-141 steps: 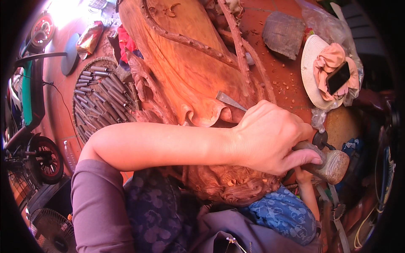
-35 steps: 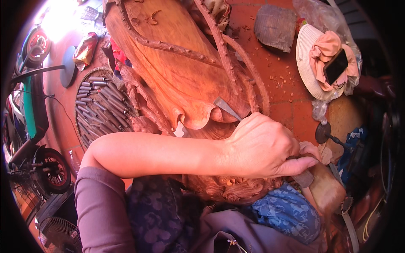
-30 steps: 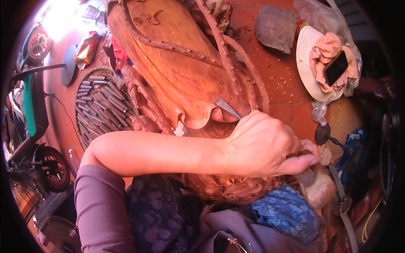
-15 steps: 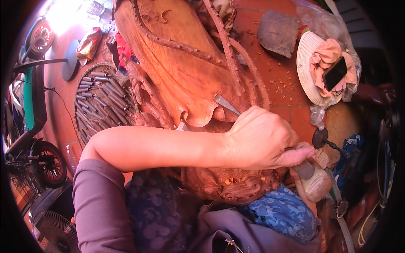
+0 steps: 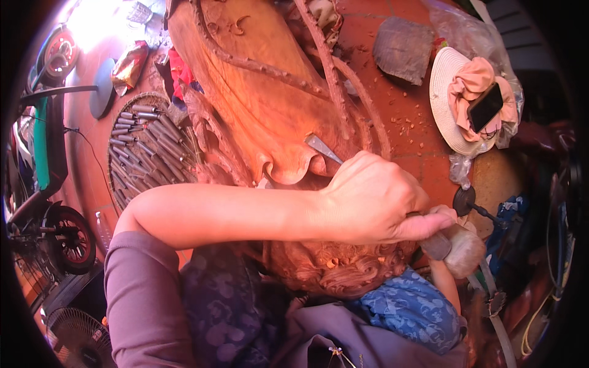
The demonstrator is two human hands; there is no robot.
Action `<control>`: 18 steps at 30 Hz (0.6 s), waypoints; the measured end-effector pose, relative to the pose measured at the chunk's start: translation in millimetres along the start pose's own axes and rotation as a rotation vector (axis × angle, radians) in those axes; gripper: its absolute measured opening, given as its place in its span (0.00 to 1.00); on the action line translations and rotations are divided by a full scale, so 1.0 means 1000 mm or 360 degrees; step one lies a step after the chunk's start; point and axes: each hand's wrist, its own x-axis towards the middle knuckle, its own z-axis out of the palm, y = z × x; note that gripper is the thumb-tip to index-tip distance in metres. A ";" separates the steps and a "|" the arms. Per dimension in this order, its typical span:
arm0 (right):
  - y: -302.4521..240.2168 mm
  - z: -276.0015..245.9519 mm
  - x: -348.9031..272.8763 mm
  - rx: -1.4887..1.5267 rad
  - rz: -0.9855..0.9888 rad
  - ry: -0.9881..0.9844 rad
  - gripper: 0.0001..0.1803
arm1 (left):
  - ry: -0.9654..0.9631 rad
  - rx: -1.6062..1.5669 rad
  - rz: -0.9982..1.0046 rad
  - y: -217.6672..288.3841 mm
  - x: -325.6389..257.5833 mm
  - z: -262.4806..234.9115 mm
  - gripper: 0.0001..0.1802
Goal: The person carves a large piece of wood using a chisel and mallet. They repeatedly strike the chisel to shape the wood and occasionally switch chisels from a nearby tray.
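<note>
Shifted slightly leftward, the chisel slants up-left from the left hand closed around it, over carved wood; right hand, mostly hidden: grip I cannot tell.

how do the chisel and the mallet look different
The chisel is slim, the mallet thick. The chisel ends in a flat grey blade; the mallet is pale and rounded. The left hand grips the chisel; the mallet shows beyond the thumb. Both are hand tools.
</note>
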 end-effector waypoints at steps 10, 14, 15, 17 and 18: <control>0.015 0.008 -0.005 0.0068 -0.0195 0.0203 0.07 | 0.0023 -0.0005 0.0115 -0.004 -0.004 -0.003 0.26; 0.039 -0.002 -0.018 -0.0680 0.0027 0.0092 0.18 | 0.0011 0.0135 0.0076 -0.007 -0.006 -0.007 0.28; 0.032 -0.002 -0.023 -0.0385 0.0431 0.0194 0.13 | 0.0006 0.0206 0.0036 -0.008 -0.008 -0.011 0.28; 0.003 0.006 -0.009 -0.0240 0.0413 0.0286 0.07 | 0.0054 0.0152 0.0147 -0.009 -0.006 -0.008 0.28; -0.001 0.007 -0.007 -0.0329 0.0398 0.0248 0.07 | 0.0083 0.0137 0.0181 -0.008 -0.005 -0.005 0.29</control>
